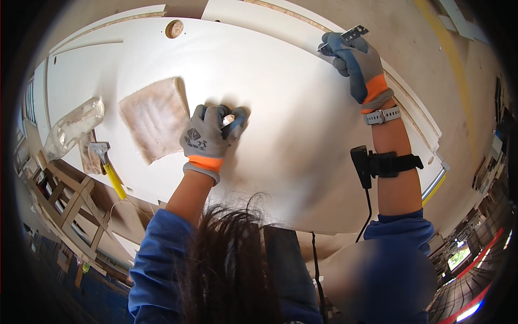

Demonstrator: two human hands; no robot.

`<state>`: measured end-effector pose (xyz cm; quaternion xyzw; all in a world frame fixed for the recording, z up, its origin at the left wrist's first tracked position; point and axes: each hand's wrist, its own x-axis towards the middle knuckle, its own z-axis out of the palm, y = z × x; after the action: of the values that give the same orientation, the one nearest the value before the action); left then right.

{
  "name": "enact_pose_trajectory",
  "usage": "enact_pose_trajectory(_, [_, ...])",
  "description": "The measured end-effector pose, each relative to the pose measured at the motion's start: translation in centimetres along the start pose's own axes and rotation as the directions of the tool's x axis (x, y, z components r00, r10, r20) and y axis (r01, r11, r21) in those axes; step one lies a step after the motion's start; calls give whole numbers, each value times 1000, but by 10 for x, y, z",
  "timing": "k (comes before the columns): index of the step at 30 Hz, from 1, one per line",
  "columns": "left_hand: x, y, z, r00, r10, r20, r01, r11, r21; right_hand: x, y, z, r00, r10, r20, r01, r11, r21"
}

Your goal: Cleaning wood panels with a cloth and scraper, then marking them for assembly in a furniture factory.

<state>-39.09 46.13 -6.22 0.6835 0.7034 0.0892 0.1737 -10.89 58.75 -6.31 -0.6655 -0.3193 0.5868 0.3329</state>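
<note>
A large white board [280, 81] lies before me. My left hand [208, 135], in a grey and blue glove with an orange cuff, is closed low over its middle. A small whitish, brown-marked thing [228, 120] shows between thumb and fingers; its kind cannot be made out. My right hand [359, 67], in a matching glove, is raised near the board's far right edge. Its fingers close on a flat dark strip with white specks [353, 34], whose ends stick out on both sides. A stained beige cloth [154, 116] lies just left of my left hand.
On the board's left side are a clear bottle [75, 127] on its side and a scraper with a yellow handle [113, 177]. A round hole [174, 29] pierces the far part. More boards show under its edges. A wooden frame [73, 202] stands at the lower left.
</note>
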Motion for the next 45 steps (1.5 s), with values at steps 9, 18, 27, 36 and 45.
enact_pose_trajectory(9, [1, 0, -2, 997, -24, 76, 19, 998, 63, -65, 5, -107, 970, -81, -229, 207, 769, 604])
enact_pose_trajectory(18, [11, 14, -17, 974, -126, 188, 96, 982, 162, -218, 66, -153, 888, 220, -405, 75, 798, 598])
enact_pose_trajectory(27, [-14, 113, -6, 949, -120, 291, 155, 983, -102, -180, 52, -148, 939, 44, -342, 73, 944, 322])
enact_pose_trajectory(36, [-31, 129, 61, 990, 46, -137, -28, 991, 131, -46, 4, -152, 990, -96, 103, 102, 993, -52])
enact_pose_trajectory(45, [-32, 125, 64, 976, 93, -197, -67, 989, 134, -24, 3, -133, 984, 58, 166, -26, 981, -192])
